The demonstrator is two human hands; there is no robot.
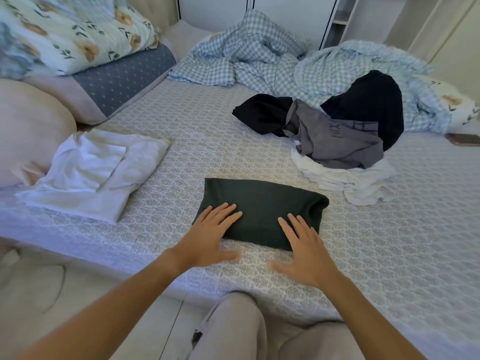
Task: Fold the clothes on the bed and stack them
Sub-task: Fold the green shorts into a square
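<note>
A dark green garment (262,201), folded into a rectangle, lies on the patterned bed sheet (197,157) near the front edge. My left hand (211,229) lies flat with straight fingers on its near left corner. My right hand (304,245) lies flat on its near right corner, fingers spread. A folded white garment (96,175) sits to the left. To the back right is a loose pile: a grey garment (335,141), black clothes (374,102) and a crumpled white one (350,178) underneath.
A blue checked duvet (259,58) is bunched at the back of the bed. Pillows and a floral quilt (65,29) are stacked at the left. A phone (463,139) lies at the right edge. My knee (233,326) is against the bed's front edge.
</note>
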